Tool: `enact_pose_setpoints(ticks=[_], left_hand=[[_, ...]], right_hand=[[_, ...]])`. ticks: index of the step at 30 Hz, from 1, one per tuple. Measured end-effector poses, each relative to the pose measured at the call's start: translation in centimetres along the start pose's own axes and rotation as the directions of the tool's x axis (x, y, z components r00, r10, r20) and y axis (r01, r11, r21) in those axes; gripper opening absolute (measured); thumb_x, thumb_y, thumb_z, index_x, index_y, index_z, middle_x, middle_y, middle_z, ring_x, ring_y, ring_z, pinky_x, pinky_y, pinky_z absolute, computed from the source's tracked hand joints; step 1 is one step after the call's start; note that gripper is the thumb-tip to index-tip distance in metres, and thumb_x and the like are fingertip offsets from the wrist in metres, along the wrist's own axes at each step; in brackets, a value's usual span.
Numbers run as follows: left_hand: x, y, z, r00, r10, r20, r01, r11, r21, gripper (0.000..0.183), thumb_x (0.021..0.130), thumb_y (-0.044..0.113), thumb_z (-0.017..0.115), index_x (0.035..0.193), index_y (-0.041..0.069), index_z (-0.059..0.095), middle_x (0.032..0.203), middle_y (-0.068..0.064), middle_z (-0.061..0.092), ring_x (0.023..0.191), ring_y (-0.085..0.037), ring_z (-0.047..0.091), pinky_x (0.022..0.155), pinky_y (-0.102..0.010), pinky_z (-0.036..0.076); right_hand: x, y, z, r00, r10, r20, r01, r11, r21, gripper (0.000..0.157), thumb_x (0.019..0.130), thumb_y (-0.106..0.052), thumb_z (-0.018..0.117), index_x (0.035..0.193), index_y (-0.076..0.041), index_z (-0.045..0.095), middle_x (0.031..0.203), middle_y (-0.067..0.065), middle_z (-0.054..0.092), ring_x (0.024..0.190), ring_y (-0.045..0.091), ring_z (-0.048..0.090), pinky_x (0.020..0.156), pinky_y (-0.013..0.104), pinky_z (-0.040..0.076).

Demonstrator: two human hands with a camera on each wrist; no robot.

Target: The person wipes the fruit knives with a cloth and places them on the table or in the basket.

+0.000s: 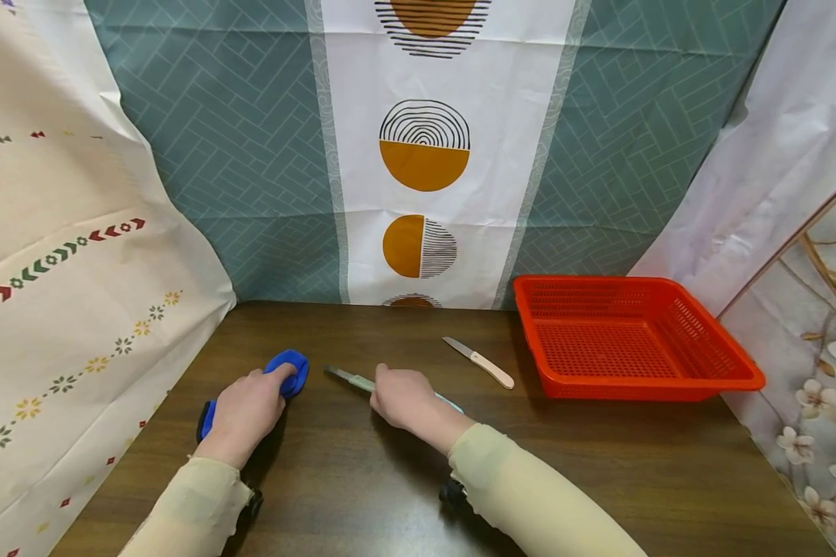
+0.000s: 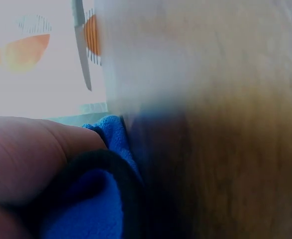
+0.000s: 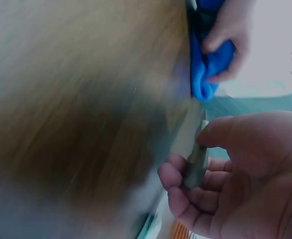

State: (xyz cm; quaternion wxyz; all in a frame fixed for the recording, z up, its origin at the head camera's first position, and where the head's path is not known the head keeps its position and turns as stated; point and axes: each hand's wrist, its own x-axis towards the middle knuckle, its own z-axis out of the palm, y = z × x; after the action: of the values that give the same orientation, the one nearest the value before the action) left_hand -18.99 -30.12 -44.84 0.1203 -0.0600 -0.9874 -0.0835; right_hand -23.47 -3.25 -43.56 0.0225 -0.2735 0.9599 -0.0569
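My left hand grips a bunched blue cloth with a dark edge, low at the left of the table. Most of the cloth is hidden under the palm; in the left wrist view its dark border curls beside the fingers. To the right, my right hand holds a small knife by its pale green handle. The knife's blade points left toward the cloth. In the right wrist view, the thumb and curled fingers close round the handle.
A second knife with a cream handle lies on the brown table, beyond the right hand. A red plastic basket stands at the back right. Behind my right wrist a light-blue end of something peeks out. Patterned cloth hangs behind the table.
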Motion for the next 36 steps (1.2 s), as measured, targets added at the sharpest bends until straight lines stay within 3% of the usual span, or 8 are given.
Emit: enact_pose_setpoints(ticks=[4,11,17,26,33,36], left_hand=[[-0.3,0.4,-0.1,0.999,0.013,-0.032,-0.013,1.0,-0.01,0.047,0.092,-0.003,0.074,0.138,0.009,0.071,0.092,-0.024,0.069,0.063,-0.037,0.061,0.053,-0.055,0.053],[-0.3,2.0,-0.6,0.987,0.081,-0.135,-0.084,0.996,-0.014,0.051,0.089,-0.004,0.079,0.137,0.009,0.071,0.091,-0.026,0.069,0.063,-0.041,0.064,0.057,-0.06,0.056],[-0.1,4.3,-1.7,0.97,0.146,-0.196,-0.151,0.988,-0.009,0.054,0.086,-0.002,0.088,0.137,0.009,0.071,0.1,-0.027,0.072,0.07,-0.042,0.069,0.064,-0.061,0.061],[0.6,7.7,-2.3,0.943,0.205,-0.261,-0.217,0.976,-0.017,0.057,0.085,0.001,0.091,0.138,0.011,0.072,0.104,-0.027,0.073,0.08,-0.044,0.073,0.068,-0.06,0.063],[0.7,10.2,-3.3,0.909,0.269,-0.317,-0.289,0.957,-0.015,0.058,0.083,0.0,0.092,0.136,0.012,0.073,0.104,-0.023,0.073,0.083,-0.041,0.072,0.069,-0.057,0.062],[0.7,11.4,-3.8,0.903,0.289,-0.317,-0.308,0.951,-0.009,0.061,0.082,0.001,0.094,0.137,0.014,0.072,0.105,-0.023,0.073,0.084,-0.041,0.072,0.069,-0.056,0.061]], right_hand=[[-1.4,2.2,-0.9,0.995,-0.064,-0.078,0.073,0.991,0.115,0.016,0.111,-0.019,0.066,0.114,-0.004,0.062,0.075,0.0,0.061,0.059,0.013,0.05,0.058,0.034,0.05],[-4.0,5.5,-1.8,0.988,-0.072,-0.137,0.11,0.951,0.289,0.017,0.113,-0.018,0.066,0.124,-0.005,0.062,0.088,-0.001,0.059,0.073,0.015,0.054,0.068,0.035,0.048],[-6.0,7.3,-2.2,0.973,-0.056,-0.224,0.125,0.944,0.306,0.018,0.11,-0.013,0.069,0.126,-0.006,0.068,0.099,0.001,0.062,0.087,0.019,0.057,0.079,0.039,0.051],[-8.4,9.3,-2.5,0.96,0.005,-0.279,0.081,0.952,0.295,0.016,0.108,-0.012,0.071,0.122,-0.004,0.07,0.104,0.003,0.067,0.094,0.022,0.06,0.088,0.042,0.055],[-9.9,10.7,-3.0,0.943,0.071,-0.325,0.036,0.949,0.312,0.017,0.106,-0.014,0.074,0.122,-0.007,0.07,0.101,0.001,0.065,0.089,0.022,0.059,0.082,0.043,0.055],[-10.2,11.0,-3.3,0.942,0.089,-0.324,0.021,0.947,0.321,0.019,0.106,-0.015,0.075,0.123,-0.007,0.07,0.101,0.002,0.063,0.086,0.022,0.058,0.077,0.041,0.053]])
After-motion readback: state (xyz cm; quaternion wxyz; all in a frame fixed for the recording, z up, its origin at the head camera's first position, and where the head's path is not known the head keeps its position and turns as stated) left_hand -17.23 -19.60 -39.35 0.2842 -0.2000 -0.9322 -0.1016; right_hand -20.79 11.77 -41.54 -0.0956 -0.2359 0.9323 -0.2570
